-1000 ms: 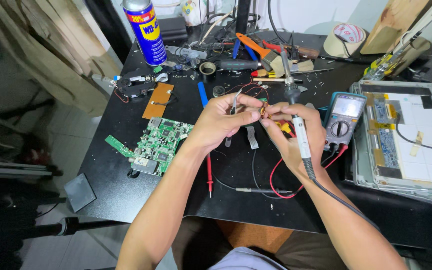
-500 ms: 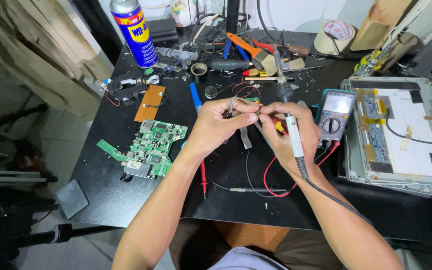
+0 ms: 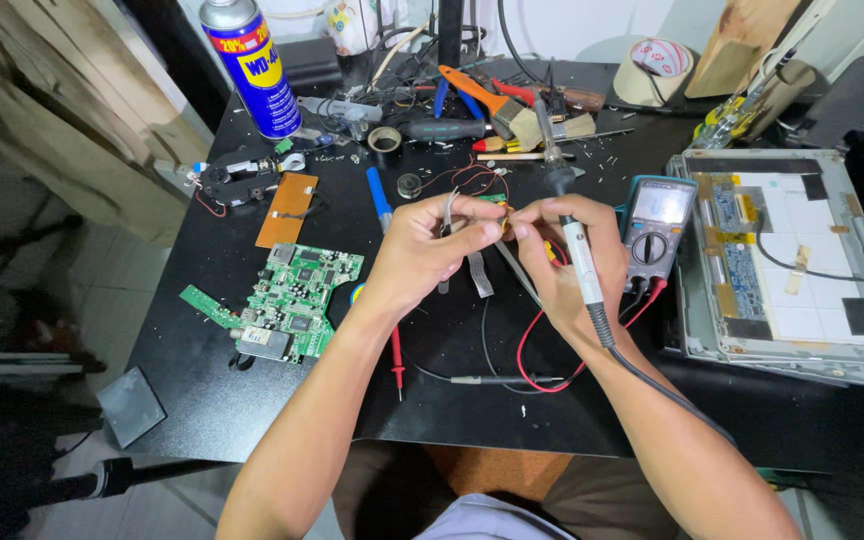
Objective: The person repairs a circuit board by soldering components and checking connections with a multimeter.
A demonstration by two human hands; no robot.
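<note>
Both hands sit about where they were half a second ago, centre of frame above the black desk [image 3: 202, 330]; only the view has shifted a little, nothing on the desk has moved.

Step in hand, as I read it: fine work on a small part [image 3: 501, 212] with thin red wires, pinched between the fingertips of both hands at frame centre. Part is too small to identify.

Left hand [image 3: 427, 250]: fingers curled shut, tips pinching the small part, with metal tweezers [image 3: 449, 222] tucked in the same grip.

Right hand [image 3: 572, 262]: thumb and forefinger closed on the part from the other side, and a soldering iron [image 3: 580, 268] held along the palm, tip pointing up-frame, black cord trailing down the forearm.

Next move calls for steady fingers and keeping the iron tip clear of the left fingertips, judging by how close they are.

Nearby: multimeter [image 3: 657, 225] just right of the right hand, red probe lead [image 3: 532, 350] looping below, green circuit board [image 3: 297, 298] centre-left, opened display panel [image 3: 787, 260] at right, spray can [image 3: 249, 65] upper left.
</note>
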